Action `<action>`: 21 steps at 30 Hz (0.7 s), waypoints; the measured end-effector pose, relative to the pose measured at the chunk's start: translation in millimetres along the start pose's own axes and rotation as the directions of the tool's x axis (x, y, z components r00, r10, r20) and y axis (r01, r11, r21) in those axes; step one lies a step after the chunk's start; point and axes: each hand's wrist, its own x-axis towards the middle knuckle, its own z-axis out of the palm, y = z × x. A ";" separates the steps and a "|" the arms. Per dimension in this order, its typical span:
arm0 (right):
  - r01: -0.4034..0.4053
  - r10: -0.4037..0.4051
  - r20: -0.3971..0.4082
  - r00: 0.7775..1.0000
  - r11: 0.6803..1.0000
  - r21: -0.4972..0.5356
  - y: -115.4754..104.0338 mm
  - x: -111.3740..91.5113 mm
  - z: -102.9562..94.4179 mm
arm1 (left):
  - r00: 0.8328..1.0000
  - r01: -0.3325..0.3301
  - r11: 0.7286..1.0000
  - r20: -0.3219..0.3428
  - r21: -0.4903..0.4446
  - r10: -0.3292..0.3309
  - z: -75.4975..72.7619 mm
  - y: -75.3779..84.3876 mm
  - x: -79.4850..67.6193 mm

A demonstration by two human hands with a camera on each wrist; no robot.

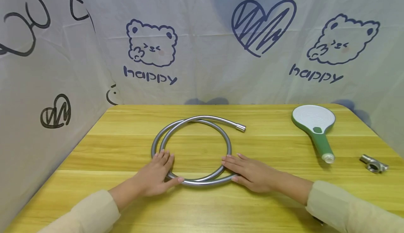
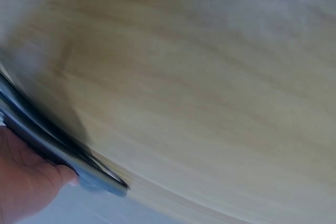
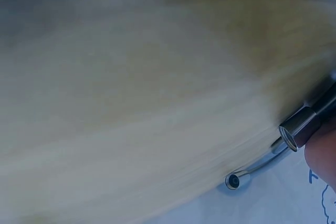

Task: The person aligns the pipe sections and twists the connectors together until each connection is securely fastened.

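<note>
A grey metallic shower hose (image 1: 202, 183) lies coiled on the wooden table, one silver end fitting (image 1: 241, 127) pointing right at the back. On the left of the coil rests my left hand (image 1: 155, 174), fingers extended over the tubing and thumb at its front edge. My right hand (image 1: 254, 172) lies on the right side of the coil with its fingers nearly straight. The right wrist view shows a threaded hose end (image 3: 297, 128) beside that hand's thumb (image 3: 323, 153); in the head view the hand hides this end.
A green and white shower head (image 1: 322, 138) lies at the back right, spray face up. Nearer the right edge is a small silver metal fitting (image 1: 374, 164) with a ring. A white printed cloth (image 1: 202, 43) hangs behind the table (image 1: 126, 145) and along its left side.
</note>
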 end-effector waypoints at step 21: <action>0.003 -0.004 -0.035 0.999 1.000 -0.026 -4.8 -14.2 -1.5 | 0.999 0.010 1.000 0.044 0.001 -0.010 -0.3 12.6 -1.1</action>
